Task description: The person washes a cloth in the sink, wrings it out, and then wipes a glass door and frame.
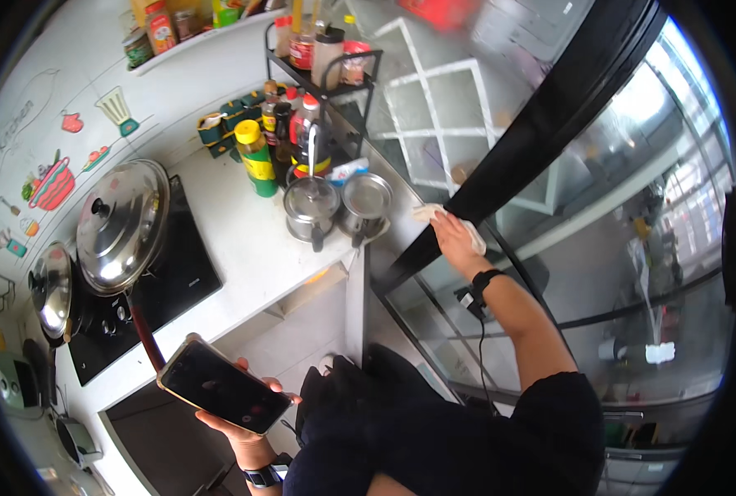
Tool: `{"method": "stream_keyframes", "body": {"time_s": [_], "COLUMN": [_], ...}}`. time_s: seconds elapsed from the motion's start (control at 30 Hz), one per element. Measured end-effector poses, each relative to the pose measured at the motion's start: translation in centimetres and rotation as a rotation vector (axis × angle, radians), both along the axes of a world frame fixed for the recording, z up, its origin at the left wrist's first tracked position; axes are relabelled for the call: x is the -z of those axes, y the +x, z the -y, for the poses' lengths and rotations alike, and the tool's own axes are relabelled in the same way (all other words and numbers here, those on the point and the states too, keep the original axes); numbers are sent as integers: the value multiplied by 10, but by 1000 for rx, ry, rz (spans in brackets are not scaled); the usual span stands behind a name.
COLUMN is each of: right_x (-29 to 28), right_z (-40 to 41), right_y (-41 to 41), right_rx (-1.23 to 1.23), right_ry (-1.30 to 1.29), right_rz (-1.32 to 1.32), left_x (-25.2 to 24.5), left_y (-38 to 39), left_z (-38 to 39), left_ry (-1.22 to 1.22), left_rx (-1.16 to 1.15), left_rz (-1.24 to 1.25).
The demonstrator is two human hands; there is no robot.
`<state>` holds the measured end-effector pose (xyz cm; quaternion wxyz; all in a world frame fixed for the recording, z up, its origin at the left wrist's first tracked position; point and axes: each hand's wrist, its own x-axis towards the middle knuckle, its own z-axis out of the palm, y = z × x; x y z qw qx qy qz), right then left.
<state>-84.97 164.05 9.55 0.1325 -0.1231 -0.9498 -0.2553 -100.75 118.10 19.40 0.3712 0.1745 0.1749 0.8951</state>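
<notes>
A smartphone (224, 385) in a clear-edged case lies in my left hand (244, 428), its dark screen facing up, with my fingers around its edges. My right hand (457, 239) is spread flat over a pale cloth (428, 212), pressing it against the black frame (510, 158) of a glass partition. The cloth shows beyond my fingertips and beside my palm. Left of this hand, two small lidded steel pots (311, 208) stand at the corner of the white countertop (219, 223).
A black cooktop (188, 254) carries a large lidded wok (123, 226) and a smaller lidded pan (53, 291). The wok's handle reaches past the counter edge near the phone. Sauce bottles and a yellow-capped green bottle (257, 161) stand by a black rack (324, 90). A black cord (482, 359) hangs below my right forearm.
</notes>
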Motion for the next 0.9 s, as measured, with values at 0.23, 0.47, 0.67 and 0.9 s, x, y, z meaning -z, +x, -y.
{"method": "stream_keyframes", "body": {"time_s": [0.23, 0.47, 0.67, 0.9], "right_x": [-259, -424, -192, -187], "right_z": [17, 38, 49, 75], "right_y": [30, 66, 91, 147], "right_rx": [84, 6, 243, 244], "right_ry": [360, 779, 280, 71], "right_rz": [-381, -673, -411, -243], "left_x": [2, -6, -12, -6], "left_y": [-15, -20, -8, 2], "left_z": [-9, -59, -69, -64], "left_ry": [85, 121, 61, 36], "left_rx": [66, 334, 400, 383], "left_rz": [-7, 4, -20, 1]}}
